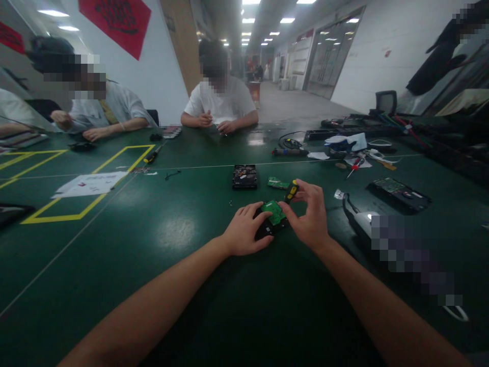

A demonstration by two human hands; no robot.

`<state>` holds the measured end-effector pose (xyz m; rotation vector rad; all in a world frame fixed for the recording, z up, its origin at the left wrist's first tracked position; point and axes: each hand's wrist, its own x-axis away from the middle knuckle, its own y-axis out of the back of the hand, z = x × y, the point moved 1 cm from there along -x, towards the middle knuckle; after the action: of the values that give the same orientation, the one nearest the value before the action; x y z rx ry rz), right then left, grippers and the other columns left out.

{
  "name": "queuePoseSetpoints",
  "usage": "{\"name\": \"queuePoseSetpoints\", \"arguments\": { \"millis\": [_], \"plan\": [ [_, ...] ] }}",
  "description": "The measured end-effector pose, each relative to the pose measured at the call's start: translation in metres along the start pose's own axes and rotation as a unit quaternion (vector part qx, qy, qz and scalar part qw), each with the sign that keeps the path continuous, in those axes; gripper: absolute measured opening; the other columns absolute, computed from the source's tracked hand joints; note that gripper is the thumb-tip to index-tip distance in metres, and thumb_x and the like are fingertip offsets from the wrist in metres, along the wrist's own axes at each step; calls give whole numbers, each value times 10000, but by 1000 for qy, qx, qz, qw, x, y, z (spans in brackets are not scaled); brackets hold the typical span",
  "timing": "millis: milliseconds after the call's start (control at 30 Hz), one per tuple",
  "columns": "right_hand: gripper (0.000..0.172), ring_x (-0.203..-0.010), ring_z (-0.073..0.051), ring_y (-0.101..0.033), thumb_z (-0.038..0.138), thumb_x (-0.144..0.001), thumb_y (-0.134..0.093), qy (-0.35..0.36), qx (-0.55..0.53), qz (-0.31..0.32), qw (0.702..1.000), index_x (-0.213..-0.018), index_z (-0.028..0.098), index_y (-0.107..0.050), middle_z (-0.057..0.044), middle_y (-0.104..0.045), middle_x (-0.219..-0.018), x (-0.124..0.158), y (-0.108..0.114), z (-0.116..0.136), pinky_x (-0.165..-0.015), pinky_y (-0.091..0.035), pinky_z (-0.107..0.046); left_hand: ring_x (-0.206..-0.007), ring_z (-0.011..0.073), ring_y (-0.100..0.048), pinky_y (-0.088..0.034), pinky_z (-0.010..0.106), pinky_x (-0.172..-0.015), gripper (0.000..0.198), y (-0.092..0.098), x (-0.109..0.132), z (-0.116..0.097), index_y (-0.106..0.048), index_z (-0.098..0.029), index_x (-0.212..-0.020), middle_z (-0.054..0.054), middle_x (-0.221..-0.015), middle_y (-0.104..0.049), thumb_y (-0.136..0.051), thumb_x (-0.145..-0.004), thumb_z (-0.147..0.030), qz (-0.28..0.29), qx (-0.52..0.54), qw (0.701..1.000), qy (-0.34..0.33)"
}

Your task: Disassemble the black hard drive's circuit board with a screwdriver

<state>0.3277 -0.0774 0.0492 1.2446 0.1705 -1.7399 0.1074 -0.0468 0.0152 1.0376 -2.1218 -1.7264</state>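
Note:
In front of me on the green table lies a hard drive [267,230] with a green circuit board [273,212] on its upper face. My left hand [245,229] grips the drive's left side, thumb along the near edge and fingers over the top. A yellow-and-black screwdriver [292,191] is held upright and slightly tilted in my right hand [311,214], over the board's right edge. The screwdriver's tip is too small to make out. Just beyond sits a loose green circuit board [278,182]. Farther off is another hard drive [245,176].
Tiny screws [231,203] lie left of the drive. On the right are a third hard drive [399,194], a blurred-out long object with a cord, and a red screwdriver [356,165]. A paper sheet [89,184] lies left. Two people sit across the table.

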Motion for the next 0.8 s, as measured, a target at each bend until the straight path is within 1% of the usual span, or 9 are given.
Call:
{"name": "queuePoseSetpoints", "arguments": {
  "millis": [133, 333, 433, 533, 667, 800],
  "plan": [
    [710, -1003, -246, -633, 169, -902, -715, -5, -4, -12, 1000, -1522, 338, -412, -105, -498, -1295, 1, -1, -3, -838, -656, -482, -1469, 399, -390, -358, 590, -1172, 733, -1, 0, 0, -486, -244, -1509, 179, -1613, -366, -637, -893, -611, 2, 1, 1000, 2],
    [756, -1094, -263, -631, 126, -925, -645, -4, -12, 18, 1000, -1584, 340, -344, -120, -480, -1332, 0, -2, 0, -913, -647, -498, -1468, 403, -391, -362, 595, -1173, 716, 1, -1, -1, -486, -241, -1508, 177, -1612, -370, -638, -901, -589, 1, 6, 1000, 0],
    [729, -1038, -230, -657, 118, -942, -608, -5, -24, 24, 999, -1585, 332, -339, -120, -466, -1347, 0, -1, 1, -935, -638, -484, -1471, 404, -386, -357, 599, -1177, 713, 0, 0, -2, -487, -240, -1506, 176, -1616, -366, -640, -902, -585, 2, 3, 1000, 1],
    [695, -1024, -232, -651, 150, -945, -628, -3, -19, 19, 1000, -1559, 336, -361, -118, -481, -1351, 0, 1, 1, -912, -638, -486, -1478, 403, -378, -352, 599, -1183, 713, -1, 0, -1, -490, -245, -1501, 171, -1618, -365, -648, -897, -588, 1, 5, 1000, 2],
    [642, -1036, -259, -606, 213, -920, -708, 11, 10, 1, 1000, -1488, 343, -436, -97, -543, -1258, -2, 3, 1, -837, -637, -479, -1480, 397, -380, -355, 596, -1180, 713, 0, 0, -1, -482, -240, -1509, 179, -1616, -365, -642, -904, -581, 1, 4, 1000, -4],
    [598, -982, -239, -596, 193, -932, -695, 13, 21, -13, 1000, -1463, 335, -460, -89, -544, -1200, -4, 4, 3, -792, -630, -449, -1469, 399, -395, -368, 596, -1169, 708, 0, -1, -2, -492, -237, -1501, 187, -1609, -372, -650, -900, -576, 0, 0, 1000, 0]
  ]
}}
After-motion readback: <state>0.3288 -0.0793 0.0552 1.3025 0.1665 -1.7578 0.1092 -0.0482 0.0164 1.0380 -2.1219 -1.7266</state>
